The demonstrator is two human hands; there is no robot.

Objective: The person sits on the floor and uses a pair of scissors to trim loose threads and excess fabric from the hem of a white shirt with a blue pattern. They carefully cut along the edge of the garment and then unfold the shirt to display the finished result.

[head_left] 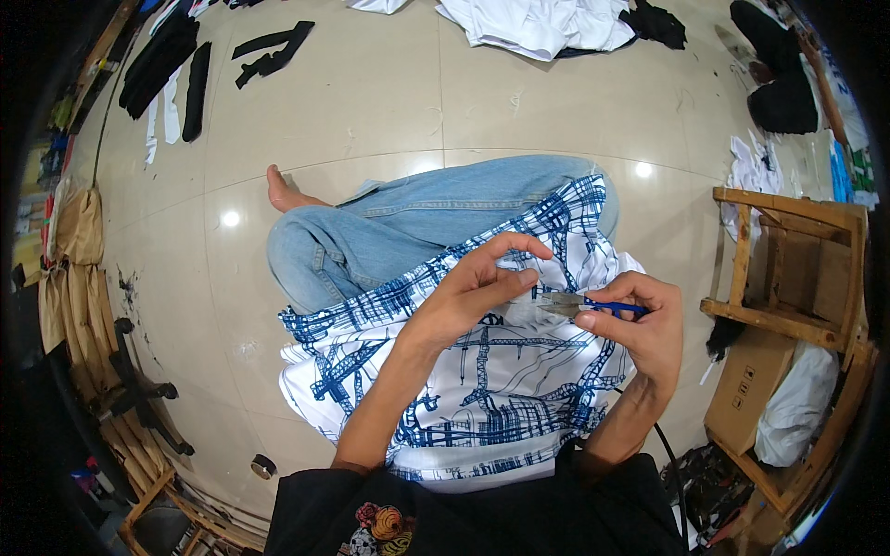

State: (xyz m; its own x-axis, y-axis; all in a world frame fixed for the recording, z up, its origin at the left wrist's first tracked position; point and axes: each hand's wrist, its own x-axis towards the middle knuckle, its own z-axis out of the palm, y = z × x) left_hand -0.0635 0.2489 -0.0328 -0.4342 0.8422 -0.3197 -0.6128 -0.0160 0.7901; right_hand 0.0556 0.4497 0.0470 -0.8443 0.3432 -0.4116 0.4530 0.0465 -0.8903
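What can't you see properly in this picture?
- Head view: the tips of the blue-handled snips are hidden behind the fingers of the left hand.
- The spot on the blue-and-white cloth being trimmed is too small to make out.
- The right hand covers most of the snips' handle.
- The wooden stool bends and is cut off at the dark rim.

left: bare floor (pixel 306 111) open | right: wooden stool (pixel 788 269), cardboard box (pixel 746 389) block
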